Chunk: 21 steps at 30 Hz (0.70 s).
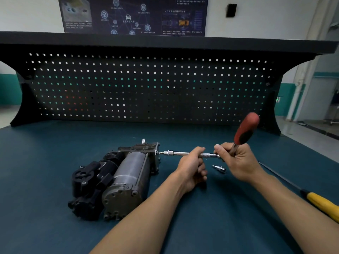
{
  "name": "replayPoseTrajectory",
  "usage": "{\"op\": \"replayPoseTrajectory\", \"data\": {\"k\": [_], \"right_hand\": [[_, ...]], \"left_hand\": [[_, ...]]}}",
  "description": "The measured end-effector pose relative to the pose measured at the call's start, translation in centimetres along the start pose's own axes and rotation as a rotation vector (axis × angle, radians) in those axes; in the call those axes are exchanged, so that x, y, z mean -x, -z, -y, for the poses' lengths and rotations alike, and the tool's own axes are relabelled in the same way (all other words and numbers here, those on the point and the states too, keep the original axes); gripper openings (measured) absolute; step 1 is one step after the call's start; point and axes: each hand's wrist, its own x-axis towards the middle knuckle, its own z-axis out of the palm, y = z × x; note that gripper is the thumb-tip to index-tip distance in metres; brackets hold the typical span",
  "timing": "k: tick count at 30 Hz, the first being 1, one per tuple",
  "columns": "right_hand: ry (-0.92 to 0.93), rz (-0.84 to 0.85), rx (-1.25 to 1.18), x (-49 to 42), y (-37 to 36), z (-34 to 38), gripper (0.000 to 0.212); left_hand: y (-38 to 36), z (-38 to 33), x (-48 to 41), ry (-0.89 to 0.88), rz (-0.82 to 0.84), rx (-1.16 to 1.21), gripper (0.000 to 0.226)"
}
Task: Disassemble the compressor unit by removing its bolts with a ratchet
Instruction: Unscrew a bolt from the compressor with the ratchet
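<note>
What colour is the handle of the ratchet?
Red with a black patch, the ratchet handle shows best in the head view.

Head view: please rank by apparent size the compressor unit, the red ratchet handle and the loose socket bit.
1. compressor unit
2. red ratchet handle
3. loose socket bit
The gaps are clear, so no ties.

On the dark poster [135, 15] on the wall [27, 13], far above and beyond the left hand [192, 167], a heading seems to read 人工智能与机器学习技术; under its car icon [128, 16], roughly 智能网联汽车; the smaller print is too blurred.
</note>
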Motion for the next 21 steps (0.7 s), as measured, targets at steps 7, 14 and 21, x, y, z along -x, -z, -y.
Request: {"op": "replayPoseTrajectory", "data": {"k": [7,14,21], "right_hand": [[-0.075,-0.015,-0.023,-0.2,-0.8,-1.2,0.058],[-0.424,0.076,-0.282,-2.4,-0.7,-0.5,0.048],[-0.717,0.152,-0.371,-2.7,-0.3,0.2,0.068]], "left_hand": [[-0.1,0.2,-1.6,-0.01,-0.034,0.086,0.046],[0.0,0.9,-2.9,-0.057,-0.024,0.174,0.05],[0.1,1.2,-2.8,-0.087,0.022,0.183,0.053]]}}
